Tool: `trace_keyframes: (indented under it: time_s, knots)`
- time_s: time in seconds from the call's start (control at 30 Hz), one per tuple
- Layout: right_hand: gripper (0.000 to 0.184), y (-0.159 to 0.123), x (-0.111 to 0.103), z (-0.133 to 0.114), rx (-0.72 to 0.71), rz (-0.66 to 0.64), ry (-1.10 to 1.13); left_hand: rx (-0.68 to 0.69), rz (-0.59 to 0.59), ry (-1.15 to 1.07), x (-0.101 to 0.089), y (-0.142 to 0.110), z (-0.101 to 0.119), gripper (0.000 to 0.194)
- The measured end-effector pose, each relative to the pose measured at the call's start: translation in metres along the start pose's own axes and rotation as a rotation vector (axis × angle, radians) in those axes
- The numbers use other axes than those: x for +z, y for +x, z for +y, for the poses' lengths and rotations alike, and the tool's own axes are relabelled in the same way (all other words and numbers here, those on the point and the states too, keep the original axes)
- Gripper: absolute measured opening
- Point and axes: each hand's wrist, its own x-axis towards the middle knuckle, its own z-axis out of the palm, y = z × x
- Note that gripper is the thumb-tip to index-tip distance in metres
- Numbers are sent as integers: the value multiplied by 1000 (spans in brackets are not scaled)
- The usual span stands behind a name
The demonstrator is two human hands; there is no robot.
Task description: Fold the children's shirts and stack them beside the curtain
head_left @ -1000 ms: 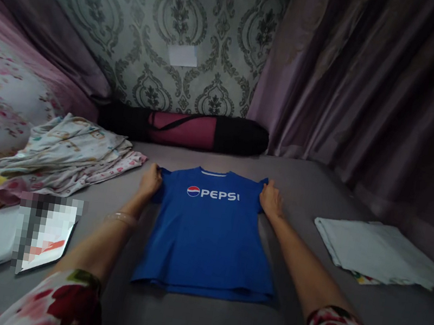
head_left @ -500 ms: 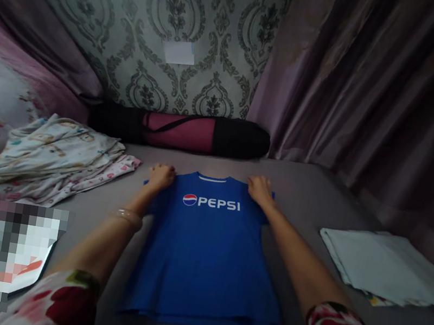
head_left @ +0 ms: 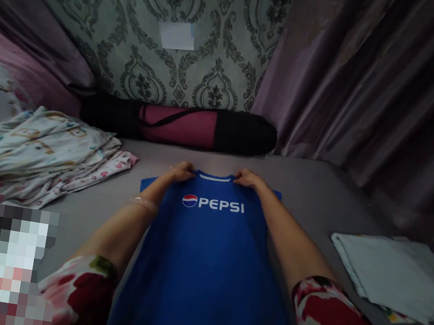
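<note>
Blue T-shirt (head_left: 204,270) lies flat on the grey sheet (head_left: 310,199), left hand (head_left: 183,172) and right hand (head_left: 246,178) pinching it beside the collar (head_left: 214,178). Sheet stretches beyond the shirt to a long bag (head_left: 181,125), and rightward to folded cloth (head_left: 393,270).

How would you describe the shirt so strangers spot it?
Find the long black-and-pink bag across the grey surface's far end. Nearer, the left hand and right hand hold the shirt beside its neckline. Unlike the pale cloths either side, it is blue with white PEPSI lettering.
</note>
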Motion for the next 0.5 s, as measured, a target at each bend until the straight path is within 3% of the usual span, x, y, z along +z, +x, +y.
trace_keyframes:
  time_s: [0.2,0.37,0.5]
  knots:
    - [32,-30,15,-15,-55,213,-84,76,143,35,13,-13,4,28]
    - [39,-37,33,-23,-138,466,-286,193,387,323,25,-20,10,34]
    - [34,-25,32,-20,-164,464,-324,190,342,388,24,-16,11,34]
